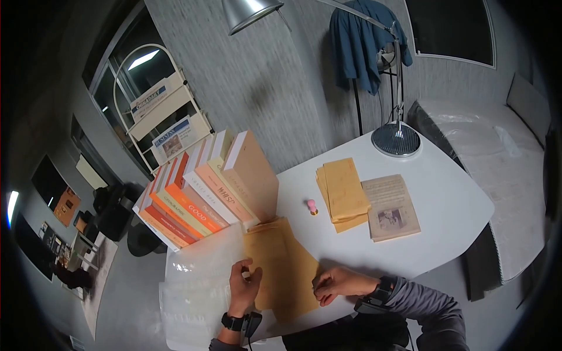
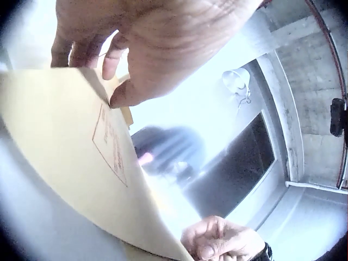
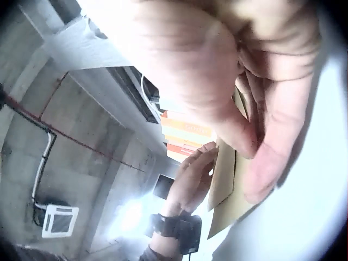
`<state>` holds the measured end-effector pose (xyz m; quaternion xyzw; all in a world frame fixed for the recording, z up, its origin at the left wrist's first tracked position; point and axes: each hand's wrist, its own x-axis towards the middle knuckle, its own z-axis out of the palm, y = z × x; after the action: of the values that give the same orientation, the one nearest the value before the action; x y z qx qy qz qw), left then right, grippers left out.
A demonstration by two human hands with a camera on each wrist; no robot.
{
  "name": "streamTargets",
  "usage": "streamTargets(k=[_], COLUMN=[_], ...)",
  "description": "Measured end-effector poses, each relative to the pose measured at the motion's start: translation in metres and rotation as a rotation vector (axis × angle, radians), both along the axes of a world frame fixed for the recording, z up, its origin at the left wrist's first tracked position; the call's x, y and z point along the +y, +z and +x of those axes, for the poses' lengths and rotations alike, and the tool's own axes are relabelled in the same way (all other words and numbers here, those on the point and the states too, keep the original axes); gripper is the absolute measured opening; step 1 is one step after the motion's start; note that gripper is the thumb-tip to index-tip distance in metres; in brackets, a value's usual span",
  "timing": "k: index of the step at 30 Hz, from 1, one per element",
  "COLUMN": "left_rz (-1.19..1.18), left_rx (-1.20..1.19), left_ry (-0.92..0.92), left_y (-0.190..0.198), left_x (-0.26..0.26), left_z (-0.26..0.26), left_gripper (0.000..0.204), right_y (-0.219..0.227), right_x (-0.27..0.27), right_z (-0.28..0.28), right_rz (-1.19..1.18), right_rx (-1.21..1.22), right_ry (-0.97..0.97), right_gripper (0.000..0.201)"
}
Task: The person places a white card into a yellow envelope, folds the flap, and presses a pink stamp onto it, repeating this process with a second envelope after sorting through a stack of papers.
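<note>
A large brown paper envelope (image 1: 287, 266) lies across the front of the white table, reaching its near edge. My left hand (image 1: 243, 286) holds its left side: in the left wrist view the fingers (image 2: 79, 51) pass behind the paper edge and the thumb lies at the near side. A red printed outline (image 2: 111, 147) shows on the envelope's face there. At the right edge my right hand (image 1: 345, 282) pinches the paper between thumb and fingers (image 3: 272, 168). A folded paper layer (image 3: 223, 179) stands up beside those fingertips in the right wrist view.
A row of books (image 1: 199, 193) stands behind the envelope on the left, with clear plastic sleeves (image 1: 199, 286) in front. Farther right are a small pink-handled object (image 1: 312, 206), stacked brown envelopes (image 1: 345, 190), a printed booklet (image 1: 392, 210) and a desk lamp (image 1: 396, 140).
</note>
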<state>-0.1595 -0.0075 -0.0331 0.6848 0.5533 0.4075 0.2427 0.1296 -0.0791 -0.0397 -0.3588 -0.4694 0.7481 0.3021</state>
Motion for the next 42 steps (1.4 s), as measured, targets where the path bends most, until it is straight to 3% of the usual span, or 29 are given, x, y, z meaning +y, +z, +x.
streamTargets(k=[6,13,16,20,29,35,37,41,42], left_rz=[-0.018,-0.082,0.023,-0.024,0.006,0.042,0.097,0.317,0.270], left_rx=[-0.054,-0.211,-0.247,-0.310,-0.451,-0.311,-0.164,0.269,0.235], left_ry=[0.005,0.048,0.069,0.083,0.009,0.082,0.082,0.012,-0.019], left_y=[-0.001,-0.011,0.004,0.023,0.028,-0.001,-0.005,0.013,0.022], left_x=[0.002,-0.002,-0.007,-0.002,0.014,0.041,0.042,0.033,0.027], left_z=[-0.001,0.002,0.006,0.004,0.004,-0.007,-0.006,-0.003,0.000], left_gripper=[0.022,0.026,0.026,0.025,0.025,0.033,0.037,0.038,0.036], right_y=[0.013,0.004,0.015,0.027,0.036,0.016,0.012,0.024,0.025], right_x=[-0.003,-0.007,-0.012,-0.010,0.008,0.032,0.035,0.034,0.033], right_z=[-0.001,-0.017,-0.018,-0.016,-0.033,-0.043,-0.044,-0.035,-0.031], right_rz=[-0.020,0.068,0.090,0.100,0.177,0.127,0.190,0.356,0.385], right_rx=[-0.269,-0.276,-0.285,-0.280,-0.239,-0.173,-0.207,-0.383,-0.434], right_ry=[0.108,0.047,-0.001,-0.037,-0.111,-0.219,-0.253,-0.345,-0.376], right_gripper=[0.024,0.023,0.023,0.027,0.025,0.020,0.019,0.017,0.017])
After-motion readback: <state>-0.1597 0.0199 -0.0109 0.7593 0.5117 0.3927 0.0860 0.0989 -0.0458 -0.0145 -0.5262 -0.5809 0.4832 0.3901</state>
